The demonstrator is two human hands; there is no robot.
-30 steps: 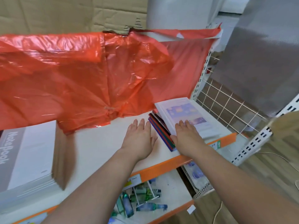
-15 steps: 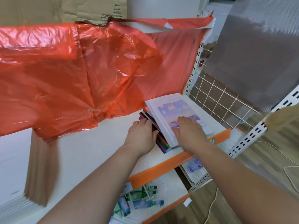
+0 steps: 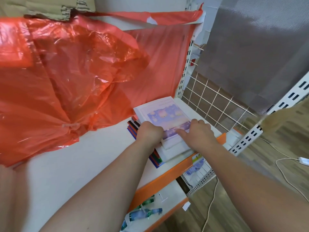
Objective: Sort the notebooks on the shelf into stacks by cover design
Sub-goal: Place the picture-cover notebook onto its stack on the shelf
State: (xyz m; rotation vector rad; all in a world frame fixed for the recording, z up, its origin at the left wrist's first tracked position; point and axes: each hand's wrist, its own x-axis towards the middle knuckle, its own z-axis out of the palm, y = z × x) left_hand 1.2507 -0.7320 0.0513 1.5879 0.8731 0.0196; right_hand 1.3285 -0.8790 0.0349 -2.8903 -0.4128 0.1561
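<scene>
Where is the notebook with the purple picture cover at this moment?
Head view, right of centre: the purple-cover notebook tops the stack at the right end of the white shelf, beside the wire grid, under the left hand and right hand.

Bright, even light; glare on the red plastic sheet [image 3: 70, 77]; edges curve and blur.

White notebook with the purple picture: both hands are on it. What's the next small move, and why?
Probably lift the white notebook off the coloured notebooks onto the bare shelf at left: the left hand curls round its edge, the right hand lies on its cover, and the covers beneath differ.
</scene>
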